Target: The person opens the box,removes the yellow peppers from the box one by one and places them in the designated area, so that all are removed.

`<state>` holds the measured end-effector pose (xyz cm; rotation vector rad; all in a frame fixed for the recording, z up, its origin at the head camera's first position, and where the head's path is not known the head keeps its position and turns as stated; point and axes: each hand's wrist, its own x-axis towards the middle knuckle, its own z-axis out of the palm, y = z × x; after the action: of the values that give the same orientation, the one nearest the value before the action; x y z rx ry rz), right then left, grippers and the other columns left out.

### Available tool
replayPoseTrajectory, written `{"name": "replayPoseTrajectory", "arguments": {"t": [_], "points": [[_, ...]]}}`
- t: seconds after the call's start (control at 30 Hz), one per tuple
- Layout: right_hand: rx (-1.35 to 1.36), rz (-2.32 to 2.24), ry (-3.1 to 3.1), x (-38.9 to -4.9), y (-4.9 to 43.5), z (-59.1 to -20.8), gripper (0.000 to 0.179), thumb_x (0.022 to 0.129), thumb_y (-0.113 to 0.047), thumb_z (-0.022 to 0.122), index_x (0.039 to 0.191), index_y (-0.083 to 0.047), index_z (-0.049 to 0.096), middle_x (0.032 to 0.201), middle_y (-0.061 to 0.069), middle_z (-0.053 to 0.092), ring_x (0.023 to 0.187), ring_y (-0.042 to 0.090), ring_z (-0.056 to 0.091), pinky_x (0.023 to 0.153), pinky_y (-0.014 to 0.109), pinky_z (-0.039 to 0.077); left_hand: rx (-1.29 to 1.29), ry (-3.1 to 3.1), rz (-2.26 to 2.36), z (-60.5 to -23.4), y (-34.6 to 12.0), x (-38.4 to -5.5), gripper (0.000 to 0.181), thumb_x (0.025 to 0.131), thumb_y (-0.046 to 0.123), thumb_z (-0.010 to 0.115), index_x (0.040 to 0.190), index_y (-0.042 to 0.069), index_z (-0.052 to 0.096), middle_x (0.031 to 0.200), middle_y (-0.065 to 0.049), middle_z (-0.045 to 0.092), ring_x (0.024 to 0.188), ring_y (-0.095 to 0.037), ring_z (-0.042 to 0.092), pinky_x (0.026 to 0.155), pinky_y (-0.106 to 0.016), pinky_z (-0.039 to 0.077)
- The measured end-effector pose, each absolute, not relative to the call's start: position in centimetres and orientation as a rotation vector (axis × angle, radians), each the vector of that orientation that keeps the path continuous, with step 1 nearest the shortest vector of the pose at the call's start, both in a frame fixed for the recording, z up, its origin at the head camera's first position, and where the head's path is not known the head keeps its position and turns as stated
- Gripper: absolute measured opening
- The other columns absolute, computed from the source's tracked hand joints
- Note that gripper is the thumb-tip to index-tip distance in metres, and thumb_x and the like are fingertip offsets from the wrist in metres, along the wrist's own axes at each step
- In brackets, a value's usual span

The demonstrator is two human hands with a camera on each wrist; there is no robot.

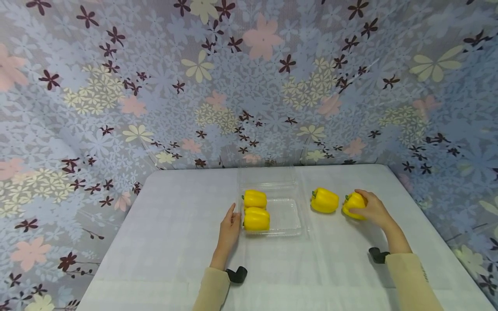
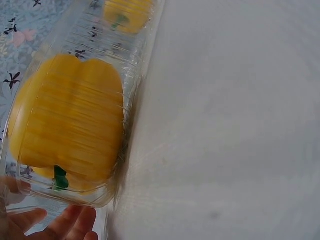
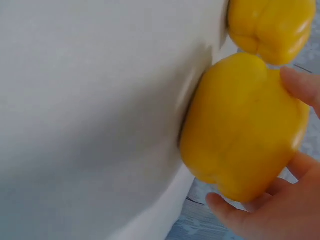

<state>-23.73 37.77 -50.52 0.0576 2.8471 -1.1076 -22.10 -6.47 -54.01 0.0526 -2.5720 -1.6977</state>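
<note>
In the head view, my right hand (image 1: 372,209) grips a yellow bell pepper (image 1: 353,203) at the right of the table, thumb and fingers spread around its sides. That bell pepper (image 3: 240,130) fills the middle of the right wrist view, its lower side close to the cloth. My left hand (image 1: 229,226) holds the left edge of a clear plastic container (image 1: 285,216), its fingertips (image 2: 87,220) right at the end wall in the left wrist view. Two yellow bell peppers, a rear one (image 1: 254,199) and a front one (image 1: 256,219), lie inside along the left side.
Another yellow bell pepper (image 1: 324,200) lies on the table between the container and my right hand. The container's clear lid (image 1: 266,176) stands open at the back. A white cloth covers the table (image 1: 175,224), and a flowered curtain (image 1: 249,86) hangs behind it.
</note>
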Motion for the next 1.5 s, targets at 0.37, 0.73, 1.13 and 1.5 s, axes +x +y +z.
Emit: {"name": "replayPoseTrajectory", "arguments": {"t": [0.37,0.73,1.13,1.5], "points": [[0.082,-1.13,2.96,-23.8,34.5,-47.8,0.078,0.088,-0.023,0.065,0.146,0.007,0.023,0.142,0.039,0.025,0.128,0.055,0.027,0.102,0.069,0.025,0.048,-2.572,-1.692,-54.1,-6.4,-22.0,0.048,0.101,0.023,0.045,0.146,0.009,0.038,0.112,-0.015,0.063,0.095,-0.02,0.058,0.085,-0.038,0.049],[-0.113,-1.303,2.946,-23.5,28.5,-44.8,0.068,0.09,-0.018,0.064,0.144,0.004,0.03,0.144,0.031,0.032,0.132,0.048,0.029,0.105,0.065,0.027,0.068,-2.575,-1.706,-54.1,-6.5,-22.0,0.048,0.101,0.023,0.045,0.146,0.011,0.038,0.114,-0.015,0.063,0.098,-0.021,0.058,0.087,-0.039,0.049],[-0.302,-1.35,2.845,-23.6,22.6,-45.1,0.064,0.087,-0.014,0.068,0.142,-0.001,0.038,0.142,0.024,0.04,0.131,0.042,0.037,0.105,0.06,0.033,0.046,-2.58,-1.698,-54.0,-6.3,-22.2,0.048,0.101,0.023,0.045,0.146,0.009,0.038,0.113,-0.016,0.063,0.096,-0.021,0.059,0.086,-0.039,0.049],[-0.5,-1.36,2.723,-23.1,16.2,-46.8,0.061,0.085,-0.016,0.07,0.138,-0.001,0.045,0.137,0.021,0.048,0.125,0.041,0.045,0.103,0.057,0.038,0.061,-2.563,-1.713,-53.8,-6.4,-22.1,0.047,0.101,0.022,0.045,0.146,0.01,0.038,0.113,-0.016,0.063,0.097,-0.022,0.059,0.087,-0.04,0.049]]}}
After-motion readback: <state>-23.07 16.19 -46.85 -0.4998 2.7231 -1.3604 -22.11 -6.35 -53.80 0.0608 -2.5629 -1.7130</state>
